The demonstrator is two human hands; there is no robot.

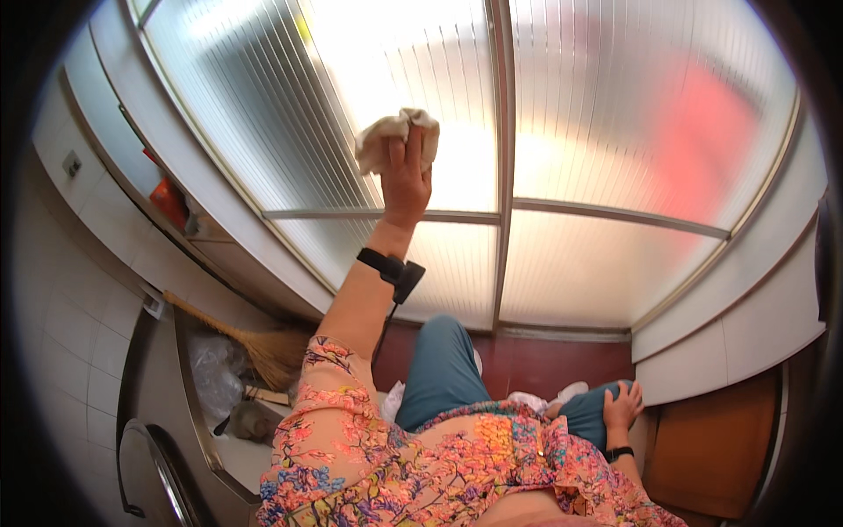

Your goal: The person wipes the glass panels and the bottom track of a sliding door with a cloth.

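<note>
A crumpled off-white cloth [373,147] is pressed under the fingers of my left hand [407,184]. That arm stretches up and forward, holding the cloth against or just before the ribbed translucent glass panel [428,66] of a metal-framed door. A black strap with a small device [398,271] sits on the left forearm, with a cable running down from it. My right hand [621,405] rests on my knee in teal trousers [585,414], fingers spread, nothing held. A dark band is around that wrist.
A metal upright [504,132] parts the door panels. At left are a straw broom [263,349], a clear plastic bag [214,375] and a steel-edged counter [197,402]. An orange-brown wooden panel [714,441] stands at lower right. Red-brown flooring [520,369] lies below the door.
</note>
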